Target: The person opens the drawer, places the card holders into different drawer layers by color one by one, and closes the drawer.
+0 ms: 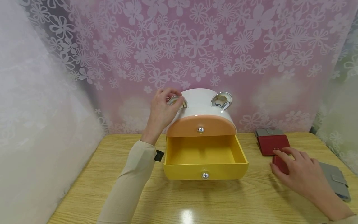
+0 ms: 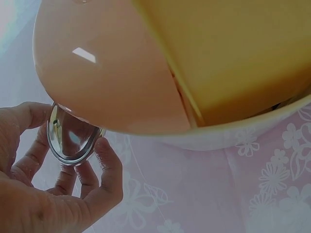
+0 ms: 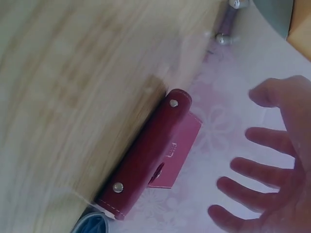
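My left hand holds the left silver ear of a white drawer box, with thumb and fingers around the ear's rim. The box's upper orange drawer is closed, while its lower yellow drawer is pulled out with nothing inside. My right hand hovers by a small dark red leather case with two metal snaps. In the right wrist view its fingers are spread and apart from the case. Behind the case lies a red wallet.
A grey wallet lies to the right, partly behind my right hand. Another grey wallet shows behind the red one. The wooden table meets flowered curtain at the back and sides. A second silver ear juts from the box.
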Motion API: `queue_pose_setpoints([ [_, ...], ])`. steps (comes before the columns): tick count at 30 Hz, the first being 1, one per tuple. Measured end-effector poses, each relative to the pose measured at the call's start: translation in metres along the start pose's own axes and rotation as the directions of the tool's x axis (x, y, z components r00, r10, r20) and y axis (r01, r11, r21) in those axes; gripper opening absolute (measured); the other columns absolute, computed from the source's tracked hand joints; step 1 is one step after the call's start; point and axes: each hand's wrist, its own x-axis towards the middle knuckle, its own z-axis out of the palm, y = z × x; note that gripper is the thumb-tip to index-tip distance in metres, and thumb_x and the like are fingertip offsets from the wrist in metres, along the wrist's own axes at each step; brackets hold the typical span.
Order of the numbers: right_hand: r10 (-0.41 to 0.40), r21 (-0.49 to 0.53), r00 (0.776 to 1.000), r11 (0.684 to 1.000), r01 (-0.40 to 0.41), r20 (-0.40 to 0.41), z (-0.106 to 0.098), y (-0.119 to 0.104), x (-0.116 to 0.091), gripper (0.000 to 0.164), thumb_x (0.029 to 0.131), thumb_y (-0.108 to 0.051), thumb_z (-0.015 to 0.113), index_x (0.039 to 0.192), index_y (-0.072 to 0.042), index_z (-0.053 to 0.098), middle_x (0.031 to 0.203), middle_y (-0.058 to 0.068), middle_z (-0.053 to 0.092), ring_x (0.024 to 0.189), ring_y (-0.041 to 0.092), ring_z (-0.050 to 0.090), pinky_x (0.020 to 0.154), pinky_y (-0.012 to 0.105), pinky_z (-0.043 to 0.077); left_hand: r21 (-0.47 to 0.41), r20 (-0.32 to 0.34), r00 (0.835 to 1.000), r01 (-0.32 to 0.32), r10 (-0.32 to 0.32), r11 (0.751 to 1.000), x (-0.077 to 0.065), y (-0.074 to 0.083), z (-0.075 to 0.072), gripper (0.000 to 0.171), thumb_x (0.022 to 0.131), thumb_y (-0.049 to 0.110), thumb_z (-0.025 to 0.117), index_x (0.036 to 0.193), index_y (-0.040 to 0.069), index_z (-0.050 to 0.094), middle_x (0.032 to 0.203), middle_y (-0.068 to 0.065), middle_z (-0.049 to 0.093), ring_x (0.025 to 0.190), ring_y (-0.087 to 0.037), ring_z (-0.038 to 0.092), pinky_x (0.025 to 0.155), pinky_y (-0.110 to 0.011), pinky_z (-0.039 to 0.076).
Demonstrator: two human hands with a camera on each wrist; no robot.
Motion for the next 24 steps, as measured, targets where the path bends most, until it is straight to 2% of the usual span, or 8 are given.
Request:
queue_pose_setpoints([
  [2,0.021,0.0,0.994,1.0,-0.021,0.11,0.001,0.004,0.002,0.05,0.076,-0.033,0.084,0.118,-0.009,0.072,0.115,0.025,0.066,0.09,0.05,0.062,0.061,0.064,0.048,0.002,-0.002,1.0,0.008,-0.008,1.0,0.0,-0.001,-0.001,0.018,0.095,0.032,0.068,0.106,0.018,0.072,0.114,-0.008,0.059,0.105,-0.024,0.055,0.087,-0.039,0.048],
  [4,0.033,-0.003,0.974,0.999,-0.033,0.226,0.003,0.009,0.003,0.05,0.079,-0.035,0.082,0.121,-0.009,0.072,0.117,0.026,0.066,0.091,0.05,0.063,0.061,0.063,0.048,0.002,-0.001,1.0,0.019,-0.019,1.0,-0.001,-0.001,-0.001,0.018,0.095,0.033,0.068,0.106,0.019,0.072,0.115,-0.007,0.059,0.106,-0.024,0.055,0.088,-0.04,0.048],
  [6,0.046,-0.015,0.94,0.999,-0.043,0.338,0.005,0.015,0.004,0.051,0.082,-0.035,0.08,0.123,-0.009,0.07,0.119,0.027,0.064,0.091,0.049,0.062,0.063,0.064,0.047,-0.001,0.001,1.0,0.027,-0.027,1.0,-0.001,-0.001,0.0,0.018,0.095,0.034,0.068,0.106,0.02,0.071,0.115,-0.007,0.059,0.106,-0.024,0.055,0.089,-0.04,0.049],
  [9,0.057,-0.035,0.89,0.998,-0.046,0.452,0.009,0.024,0.004,0.055,0.081,-0.032,0.078,0.129,-0.008,0.066,0.122,0.028,0.062,0.091,0.049,0.061,0.069,0.069,0.047,-0.007,0.004,1.0,0.027,-0.027,1.0,-0.002,-0.002,0.0,0.018,0.095,0.034,0.067,0.106,0.02,0.071,0.115,-0.006,0.058,0.107,-0.023,0.055,0.089,-0.04,0.05],
  [12,0.071,-0.046,0.858,0.997,-0.055,0.509,0.015,0.031,0.003,0.061,0.078,-0.027,0.078,0.132,-0.007,0.062,0.122,0.029,0.061,0.088,0.047,0.061,0.069,0.069,0.047,-0.011,0.0,1.0,0.02,-0.02,1.0,-0.002,-0.002,0.0,0.017,0.095,0.033,0.068,0.106,0.02,0.071,0.115,-0.006,0.058,0.107,-0.023,0.054,0.089,-0.04,0.05],
  [14,0.073,-0.045,0.847,0.997,-0.057,0.527,0.019,0.034,0.002,0.063,0.076,-0.024,0.079,0.134,-0.005,0.061,0.119,0.03,0.061,0.085,0.045,0.061,0.067,0.066,0.048,-0.015,-0.002,1.0,0.017,-0.017,1.0,-0.002,-0.002,0.0,0.017,0.095,0.033,0.068,0.106,0.019,0.071,0.115,-0.006,0.058,0.107,-0.023,0.054,0.089,-0.04,0.049],
  [18,0.063,-0.045,0.841,0.998,-0.046,0.538,0.025,0.037,0.001,0.065,0.076,-0.02,0.082,0.134,-0.002,0.059,0.114,0.03,0.062,0.078,0.04,0.061,0.06,0.057,0.05,-0.02,-0.005,1.0,0.01,-0.01,1.0,-0.001,-0.002,0.0,0.017,0.095,0.033,0.068,0.105,0.019,0.071,0.114,-0.006,0.058,0.107,-0.022,0.054,0.09,-0.041,0.048],
  [24,0.026,-0.004,0.837,1.0,-0.028,0.546,0.026,0.036,0.001,0.065,0.076,-0.015,0.084,0.133,0.002,0.058,0.111,0.031,0.061,0.077,0.04,0.06,0.055,0.049,0.051,-0.012,-0.003,1.0,0.003,-0.003,1.0,0.0,-0.002,0.001,0.017,0.095,0.032,0.068,0.106,0.019,0.072,0.114,-0.006,0.058,0.107,-0.022,0.054,0.092,-0.043,0.048],
])
